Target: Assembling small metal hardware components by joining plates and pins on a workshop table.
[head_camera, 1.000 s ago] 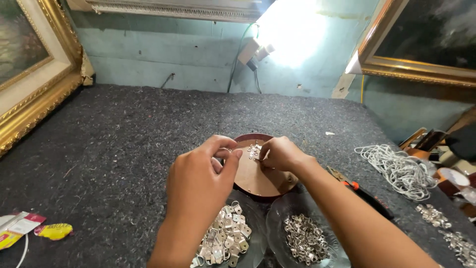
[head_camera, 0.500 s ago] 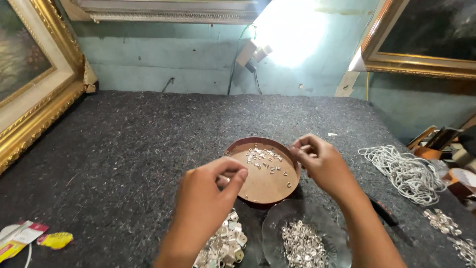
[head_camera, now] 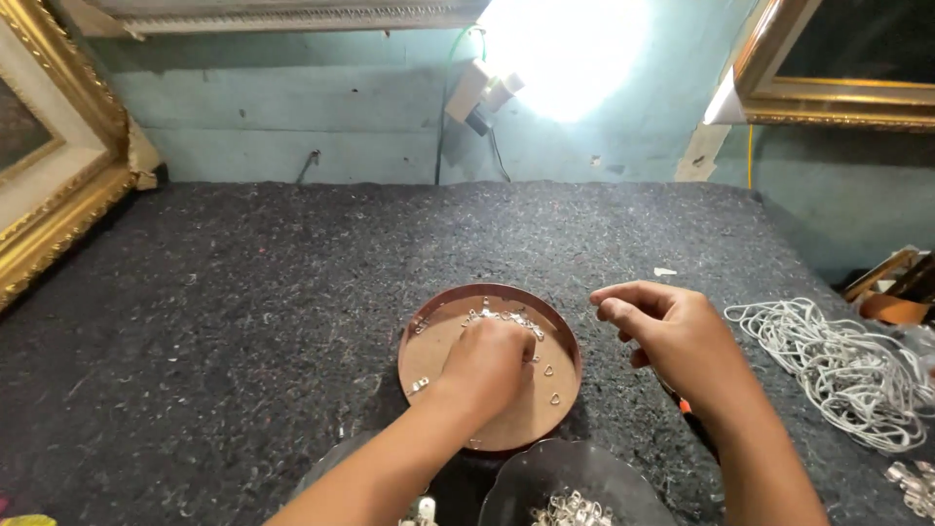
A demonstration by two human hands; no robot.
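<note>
- Now the left hand (head_camera: pixel 490 358) is down inside the round brown tray (head_camera: pixel 419 336), fingers bunched and pointing at the small silver metal pieces (head_camera: pixel 506 318) near the far rim; whether it has one pinched cannot be told, since the knuckles hide the fingertips.
- Half a second ago that hand hovered near the tray's near edge; it has since moved forward into the tray.
- Meanwhile the right hand (head_camera: pixel 672 331) has drawn off to the right of the tray, hanging above the dark felt table (head_camera: pixel 243 292), thumb and forefinger pressed together; anything between them is too small to see.
- A few loose pieces lie scattered on the tray floor.
- Closer in, a clear bowl of silver clips (head_camera: pixel 575 507) sits just beside the tray.
- Farther right, a coil of white cord (head_camera: pixel 838 365) lies well apart.
</note>
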